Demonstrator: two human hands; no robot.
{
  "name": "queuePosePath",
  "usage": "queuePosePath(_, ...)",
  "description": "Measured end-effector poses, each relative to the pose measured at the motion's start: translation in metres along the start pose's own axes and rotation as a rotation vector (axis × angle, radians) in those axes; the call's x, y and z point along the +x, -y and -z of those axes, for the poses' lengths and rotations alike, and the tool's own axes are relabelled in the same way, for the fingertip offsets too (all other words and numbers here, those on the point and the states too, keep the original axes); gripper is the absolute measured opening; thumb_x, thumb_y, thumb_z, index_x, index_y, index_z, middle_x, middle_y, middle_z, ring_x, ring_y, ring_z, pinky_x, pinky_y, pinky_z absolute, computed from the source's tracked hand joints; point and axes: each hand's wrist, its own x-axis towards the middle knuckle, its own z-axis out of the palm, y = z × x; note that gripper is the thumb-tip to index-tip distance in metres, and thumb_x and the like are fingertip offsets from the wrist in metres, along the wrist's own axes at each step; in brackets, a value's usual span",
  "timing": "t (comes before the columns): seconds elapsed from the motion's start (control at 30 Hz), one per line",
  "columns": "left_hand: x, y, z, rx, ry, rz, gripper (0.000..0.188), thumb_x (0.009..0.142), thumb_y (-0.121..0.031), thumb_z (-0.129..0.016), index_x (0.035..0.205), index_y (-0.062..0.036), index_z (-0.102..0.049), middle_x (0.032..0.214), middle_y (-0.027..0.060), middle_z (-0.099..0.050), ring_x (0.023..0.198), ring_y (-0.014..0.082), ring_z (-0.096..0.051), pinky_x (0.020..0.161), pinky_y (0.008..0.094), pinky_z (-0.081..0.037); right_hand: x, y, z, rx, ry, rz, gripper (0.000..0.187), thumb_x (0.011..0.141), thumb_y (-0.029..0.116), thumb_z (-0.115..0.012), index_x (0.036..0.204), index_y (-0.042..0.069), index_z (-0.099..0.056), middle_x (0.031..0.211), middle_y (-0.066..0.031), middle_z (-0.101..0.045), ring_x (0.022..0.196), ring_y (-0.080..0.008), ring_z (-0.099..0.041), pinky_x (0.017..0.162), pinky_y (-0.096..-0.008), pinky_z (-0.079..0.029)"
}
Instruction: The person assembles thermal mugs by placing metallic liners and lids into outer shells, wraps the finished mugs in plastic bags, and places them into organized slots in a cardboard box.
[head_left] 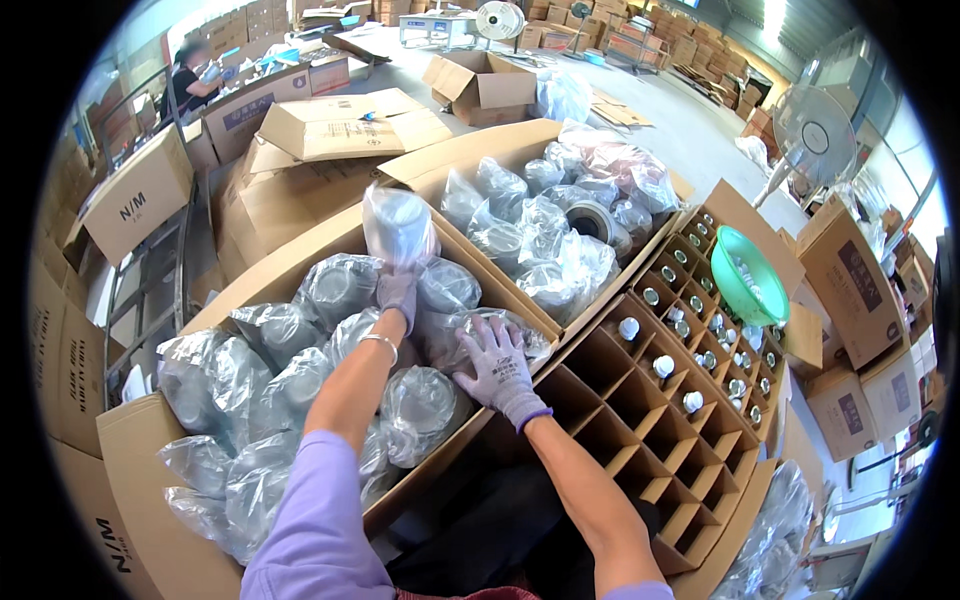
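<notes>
My left hand (pixel 397 297), in a pale grey glove, grips the lower end of a cylindrical thing in a clear plastic bag (pixel 398 222). It stands up at the far side of a cardboard box (pixel 290 262). Several similar grey, rounded things in clear bags (pixel 415 405) fill that box; the bags blur their exact kind. My right hand (pixel 497 368), gloved alike, lies with fingers spread on a bagged thing (pixel 525 335) near the box's right side.
A second box (pixel 470 150) of bagged things adjoins behind. On the right, a divided carton (pixel 650 455) holds several white-capped bottles (pixel 663 366), and a green basin (pixel 748 278) rests on its far part. A fan (pixel 815 130) stands beyond. At the far left a person (pixel 190 80) works.
</notes>
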Motion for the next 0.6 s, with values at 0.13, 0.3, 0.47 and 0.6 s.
queuePosePath(0.13, -0.054, -0.097, 0.063, -0.630, 0.066, -0.357, 0.024, 0.085, -0.018, -0.073, 0.098, 0.0003, -0.066, 0.080, -0.0020, -0.060, 0.070, 0.0040, -0.051, 0.058, 0.0235, -0.043, 0.001, -0.008, -0.006, 0.078, -0.005, -0.011, 0.068, 0.078, 0.052, -0.066, 0.132, 0.014, -0.054, 0.147, -0.0159, -0.039, 0.135, -0.0382, -0.034, 0.113, -0.0556, -0.022)
queuePosePath(0.3, -0.174, -0.203, 0.170, -0.774, 0.369, -0.538, 0.023, 0.087, -0.011, -0.068, 0.105, 0.0032, -0.066, 0.088, 0.0039, -0.068, 0.076, 0.0101, -0.064, 0.066, 0.0242, -0.052, -0.019, -0.024, 0.044, 1.255, -0.418, -0.392, 0.076, 0.088, 0.033, -0.070, 0.149, 0.012, -0.031, 0.152, -0.0127, -0.032, 0.141, -0.0329, -0.028, 0.112, -0.0472, -0.031)
queuePosePath(0.47, -0.198, -0.053, 0.122, -0.056, 0.627, -0.845, 0.027, 0.095, -0.024, -0.058, 0.112, -0.0033, -0.064, 0.098, 0.0085, -0.067, 0.089, 0.0171, -0.065, 0.076, 0.0314, -0.053, -0.105, -0.077, 0.162, 2.119, -0.544, -0.393, 0.082, 0.093, 0.069, -0.038, 0.152, 0.014, -0.024, 0.152, -0.0125, -0.035, 0.135, -0.0316, -0.040, 0.105, -0.0552, -0.042)
queuePosePath(0.6, -0.295, -0.050, 0.070, 0.174, 0.803, -1.541, 0.036, 0.094, -0.028, -0.056, 0.126, -0.0129, -0.060, 0.121, 0.0095, -0.059, 0.111, 0.0248, -0.057, 0.093, 0.0399, -0.045, -0.239, -0.092, 0.240, 1.614, -0.872, -0.546, 0.076, 0.097, 0.066, -0.032, 0.145, 0.007, -0.037, 0.138, -0.0163, -0.051, 0.123, -0.0288, -0.054, 0.101, -0.0443, -0.049)
